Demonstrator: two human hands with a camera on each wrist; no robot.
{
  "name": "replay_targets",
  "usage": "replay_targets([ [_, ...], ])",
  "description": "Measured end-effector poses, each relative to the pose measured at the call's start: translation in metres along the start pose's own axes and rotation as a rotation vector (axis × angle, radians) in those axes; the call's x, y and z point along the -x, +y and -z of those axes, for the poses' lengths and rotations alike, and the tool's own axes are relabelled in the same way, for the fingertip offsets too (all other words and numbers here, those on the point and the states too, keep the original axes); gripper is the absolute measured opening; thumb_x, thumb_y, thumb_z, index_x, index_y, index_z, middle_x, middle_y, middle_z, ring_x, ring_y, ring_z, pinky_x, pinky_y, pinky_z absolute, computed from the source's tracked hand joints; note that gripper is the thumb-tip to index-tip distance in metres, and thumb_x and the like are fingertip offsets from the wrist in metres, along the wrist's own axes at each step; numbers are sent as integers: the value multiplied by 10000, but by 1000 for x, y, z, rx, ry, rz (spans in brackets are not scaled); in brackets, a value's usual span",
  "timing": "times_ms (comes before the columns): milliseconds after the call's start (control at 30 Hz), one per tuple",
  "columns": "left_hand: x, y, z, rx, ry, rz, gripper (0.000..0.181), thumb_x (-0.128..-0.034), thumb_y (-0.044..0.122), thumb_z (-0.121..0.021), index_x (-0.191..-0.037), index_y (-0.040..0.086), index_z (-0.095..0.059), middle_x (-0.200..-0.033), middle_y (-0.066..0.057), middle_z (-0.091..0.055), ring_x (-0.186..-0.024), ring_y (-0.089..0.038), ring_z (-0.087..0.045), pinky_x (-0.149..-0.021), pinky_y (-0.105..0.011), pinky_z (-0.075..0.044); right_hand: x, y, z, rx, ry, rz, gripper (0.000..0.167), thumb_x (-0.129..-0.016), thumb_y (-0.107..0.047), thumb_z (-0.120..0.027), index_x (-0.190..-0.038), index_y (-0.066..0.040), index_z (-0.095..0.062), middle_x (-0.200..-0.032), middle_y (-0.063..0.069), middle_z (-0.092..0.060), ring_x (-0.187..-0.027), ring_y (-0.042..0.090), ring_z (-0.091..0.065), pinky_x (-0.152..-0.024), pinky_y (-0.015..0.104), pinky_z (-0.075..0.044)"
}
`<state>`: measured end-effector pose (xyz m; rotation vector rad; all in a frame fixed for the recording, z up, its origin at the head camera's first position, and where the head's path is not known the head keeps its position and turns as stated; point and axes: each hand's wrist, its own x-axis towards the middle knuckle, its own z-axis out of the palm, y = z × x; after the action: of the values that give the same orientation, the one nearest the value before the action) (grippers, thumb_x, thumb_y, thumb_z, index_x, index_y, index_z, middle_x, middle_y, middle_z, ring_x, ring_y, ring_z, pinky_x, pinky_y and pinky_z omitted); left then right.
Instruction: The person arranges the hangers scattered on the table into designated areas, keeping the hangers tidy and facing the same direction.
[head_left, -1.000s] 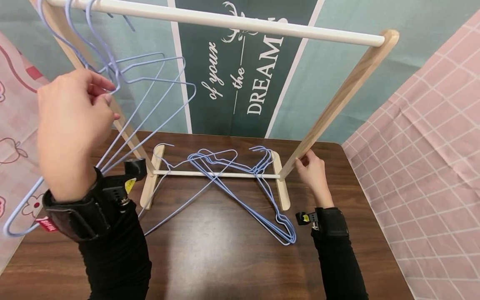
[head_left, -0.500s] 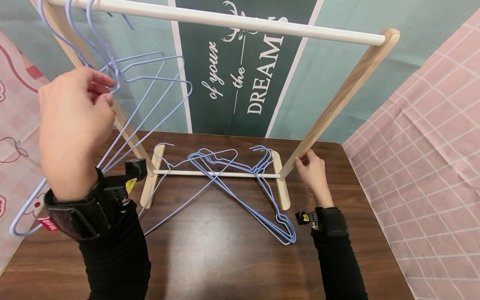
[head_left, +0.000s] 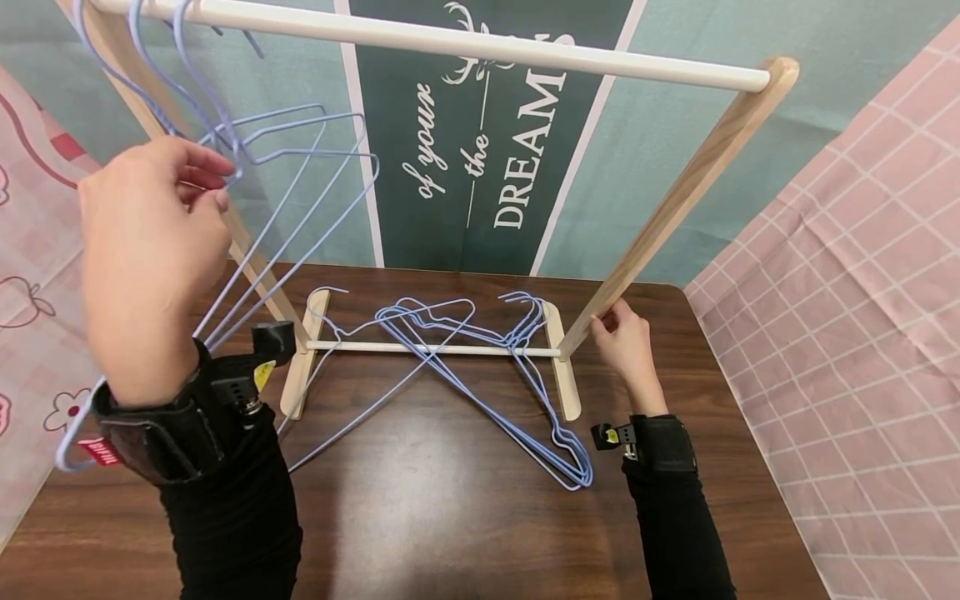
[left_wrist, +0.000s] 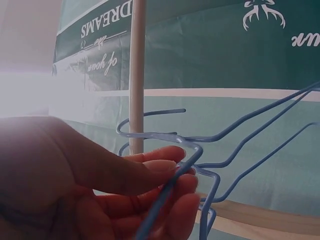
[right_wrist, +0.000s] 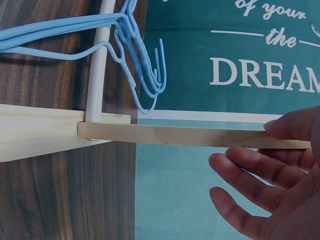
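Observation:
My left hand (head_left: 153,225) is raised at the left end of a clothes rack's white top bar (head_left: 480,48). Its thumb and fingers pinch the nearest blue clothes hanger (left_wrist: 159,205) just below the hook, on the shoulder wire. This hanger's hook loops over the bar beside two more blue hangers (head_left: 324,193), which hang behind it. Low on the right, my right hand (head_left: 628,350) grips the rack's wooden upright (head_left: 671,204) near its base, thumb on one side and fingertips on the other in the right wrist view.
Several blue hangers (head_left: 480,404) lie tangled across the rack's lower white bar (head_left: 352,345) on the brown table (head_left: 420,533). Two wooden feet (head_left: 568,387) carry the rack. A green printed curtain (head_left: 465,183) hangs behind, with pink curtains (head_left: 862,275) at the sides.
The held hanger has turned slightly: its lower left end has swung right toward my left wrist and its far corner has shifted slightly left. My right hand stays on the upright.

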<state>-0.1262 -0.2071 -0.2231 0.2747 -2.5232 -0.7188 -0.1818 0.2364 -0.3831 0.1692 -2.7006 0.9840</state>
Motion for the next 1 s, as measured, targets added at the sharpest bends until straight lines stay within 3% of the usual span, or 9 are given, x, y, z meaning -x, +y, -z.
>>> replay_targets([
  [233,1,-1,-1,3,-6,-16,308,-854,159,-454,-1092,151,-649,-955,-69,-658,-767,-65,-522,-983,-350,-219,-1,2,0,-6,-1,-2,153,-872,-48,-537,-980,58,-558,-752,204,-578,-608,285,-515,-519,337,-375],
  [500,3,-2,-3,7,-13,-8,319,-846,150,-435,-1085,147,-645,-920,-72,-649,-770,-132,-535,-839,-352,-296,-1,3,0,-14,2,8,144,-865,-33,-536,-970,62,-562,-758,211,-591,-614,298,-533,-524,338,-382],
  [833,6,1,0,20,32,-40,287,-859,150,-473,-1077,155,-660,-939,-75,-660,-771,-99,-530,-993,-378,-208,-1,3,-1,-13,-5,-5,154,-873,-44,-537,-988,55,-562,-749,200,-576,-621,289,-523,-525,338,-379],
  [1000,10,3,2,23,53,-27,279,-861,148,-479,-1068,188,-662,-935,-51,-664,-816,-126,-534,-992,-394,-186,-1,2,0,-17,-9,-5,158,-874,-45,-537,-994,56,-561,-748,201,-573,-616,288,-518,-521,339,-377],
])
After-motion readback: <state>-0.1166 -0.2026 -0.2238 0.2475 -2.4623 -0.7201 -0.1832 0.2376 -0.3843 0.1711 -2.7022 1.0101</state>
